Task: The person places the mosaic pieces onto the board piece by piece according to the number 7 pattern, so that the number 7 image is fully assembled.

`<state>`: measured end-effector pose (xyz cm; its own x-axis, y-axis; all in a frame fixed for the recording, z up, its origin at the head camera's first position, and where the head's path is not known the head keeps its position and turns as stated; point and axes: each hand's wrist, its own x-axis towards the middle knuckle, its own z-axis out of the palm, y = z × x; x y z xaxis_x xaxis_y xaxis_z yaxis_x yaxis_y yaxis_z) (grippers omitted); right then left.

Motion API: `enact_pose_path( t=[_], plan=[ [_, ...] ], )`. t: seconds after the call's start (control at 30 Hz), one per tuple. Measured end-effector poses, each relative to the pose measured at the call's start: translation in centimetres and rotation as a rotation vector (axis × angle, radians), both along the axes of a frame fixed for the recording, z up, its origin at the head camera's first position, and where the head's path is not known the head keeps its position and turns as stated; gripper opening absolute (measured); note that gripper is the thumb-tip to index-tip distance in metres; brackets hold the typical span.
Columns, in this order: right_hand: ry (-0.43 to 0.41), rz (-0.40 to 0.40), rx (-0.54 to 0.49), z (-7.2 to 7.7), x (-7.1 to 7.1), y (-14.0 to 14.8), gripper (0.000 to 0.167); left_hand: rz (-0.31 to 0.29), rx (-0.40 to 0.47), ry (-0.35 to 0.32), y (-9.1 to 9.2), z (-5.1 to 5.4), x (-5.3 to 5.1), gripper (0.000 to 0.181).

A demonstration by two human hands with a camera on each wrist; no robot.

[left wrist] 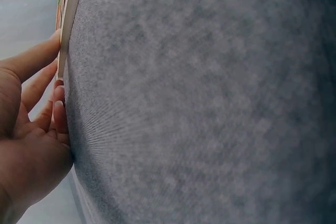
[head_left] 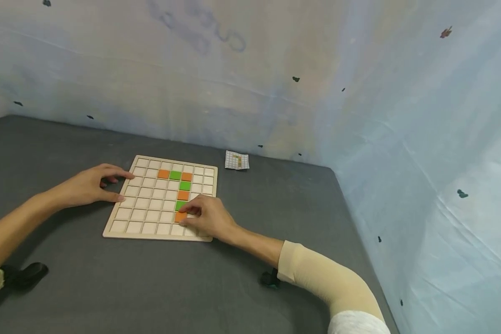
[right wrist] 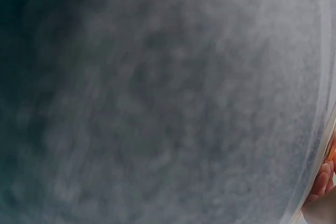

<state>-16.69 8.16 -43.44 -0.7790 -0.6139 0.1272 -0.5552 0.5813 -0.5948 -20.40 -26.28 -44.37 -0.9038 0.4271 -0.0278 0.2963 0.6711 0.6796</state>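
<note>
A pale wooden grid board (head_left: pixel 142 203) lies on the grey tabletop, with orange and green square tiles set in its cells. From an orange tile (head_left: pixel 163 174) in an upper row, the tiles run right past a green tile (head_left: pixel 175 175), then down a column. My right hand (head_left: pixel 210 215) pinches the lowest orange tile (head_left: pixel 179 216) between thumb and fingers, at its cell. Only a sliver of that hand (right wrist: pixel 321 195) shows in the right wrist view. With thumb and fingers spread, my left hand (head_left: pixel 85 185) touches the board's left edge, also visible beside the hand (left wrist: pixel 34 124) in the left wrist view.
Behind the board's right corner lies a small printed card (head_left: pixel 236 160) showing a coloured grid pattern. The grey tabletop (head_left: pixel 158 283) extends around the board. A pale cloth wall (head_left: pixel 250 102) stands behind the table and along its right side.
</note>
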Motion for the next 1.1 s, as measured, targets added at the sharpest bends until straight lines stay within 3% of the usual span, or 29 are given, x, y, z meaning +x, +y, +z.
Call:
enact_pose_path(
  t=[0.5, 0.73, 0.93, 1.0, 1.1],
  plan=[
    [0.039, 0.008, 0.002, -0.8, -0.3, -0.2, 0.028, -0.011, -0.008, -0.002, 0.1, 0.1, -0.4, 0.062],
    [-0.06, 0.029, -0.026, -0.5, -0.4, 0.1, 0.028, -0.004, -0.008, 0.03, -0.1, -0.2, -0.1, 0.06],
    [-0.21, 0.019, -0.134, 0.1, -0.8, 1.3, 0.023, 0.069, -0.028, 0.088, -0.5, -0.3, 0.3, 0.054],
    [-0.211, 0.013, -0.157, 0.3, -0.9, 1.9, 0.023, 0.089, -0.036, 0.118, -0.6, -0.2, 0.5, 0.051],
    [-0.147, -0.017, -0.137, 0.3, -1.0, 3.2, 0.023, 0.095, -0.034, 0.147, -0.5, -0.1, 1.0, 0.05]
  ],
)
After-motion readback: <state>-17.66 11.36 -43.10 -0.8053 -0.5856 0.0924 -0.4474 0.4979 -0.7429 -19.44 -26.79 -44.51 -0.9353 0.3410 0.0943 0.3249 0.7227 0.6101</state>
